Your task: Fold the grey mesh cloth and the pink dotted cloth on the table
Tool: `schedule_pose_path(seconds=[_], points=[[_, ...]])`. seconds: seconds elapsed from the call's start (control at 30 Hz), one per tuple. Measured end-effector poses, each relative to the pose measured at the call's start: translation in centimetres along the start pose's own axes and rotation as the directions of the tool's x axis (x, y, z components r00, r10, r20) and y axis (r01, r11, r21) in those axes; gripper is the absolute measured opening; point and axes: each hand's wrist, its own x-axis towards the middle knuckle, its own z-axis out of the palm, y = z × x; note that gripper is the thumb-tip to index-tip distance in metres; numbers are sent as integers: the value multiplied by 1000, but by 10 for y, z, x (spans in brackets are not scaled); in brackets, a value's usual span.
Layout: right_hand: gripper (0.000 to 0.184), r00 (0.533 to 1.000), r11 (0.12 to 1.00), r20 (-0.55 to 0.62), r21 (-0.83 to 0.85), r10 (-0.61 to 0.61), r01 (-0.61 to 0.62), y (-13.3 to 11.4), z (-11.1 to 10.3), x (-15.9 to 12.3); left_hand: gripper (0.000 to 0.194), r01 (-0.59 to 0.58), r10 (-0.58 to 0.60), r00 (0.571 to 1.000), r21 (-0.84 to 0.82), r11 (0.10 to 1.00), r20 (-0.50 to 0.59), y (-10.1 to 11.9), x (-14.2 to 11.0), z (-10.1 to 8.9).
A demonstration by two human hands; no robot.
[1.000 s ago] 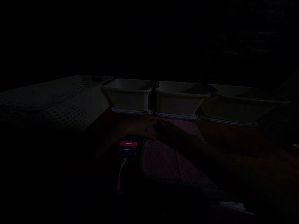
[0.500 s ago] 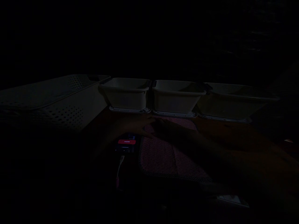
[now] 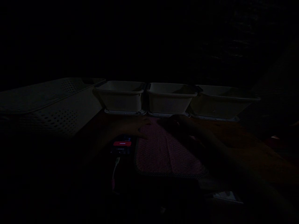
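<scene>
The picture is very dark. My left hand (image 3: pixel 132 126) reaches in over the left edge of a pink woven cloth (image 3: pixel 154 155), its thumb and fingers apart with nothing visible between them. Over the far right part of the cloth, my right hand (image 3: pixel 178 124) is a dark shape. Its fingers blend into shadow, so whether it holds anything is hidden. The cloth lies flat, with a dark patterned border and a crease down its middle. A lit phone (image 3: pixel 121 144) with a red bar on its screen lies just below my left hand.
Three pale bins, left (image 3: pixel 122 99), middle (image 3: pixel 171 102) and right (image 3: pixel 217 105), stand in a row behind the cloth. A large perforated basket (image 3: pixel 86 107) is at the left. A cable (image 3: pixel 115 169) runs from the phone. Some pale flat object (image 3: pixel 227 196) lies front right.
My right hand has moved right, away from my left hand, uncovering more of the cloth between them. My left hand stays near the cloth's left edge. The whole view has shifted slightly.
</scene>
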Motion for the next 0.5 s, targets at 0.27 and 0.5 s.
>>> schedule_pose_path(seconds=[0.27,0.5], points=[[23,998,998,23,-9,55,-55,2,-8,7,65,-16,16,1000,8,1000,13,-3,2,0],[21,998,998,-41,-34,45,-47,15,-3,13,68,-6,6,1000,21,1000,23,-2,2,-2]])
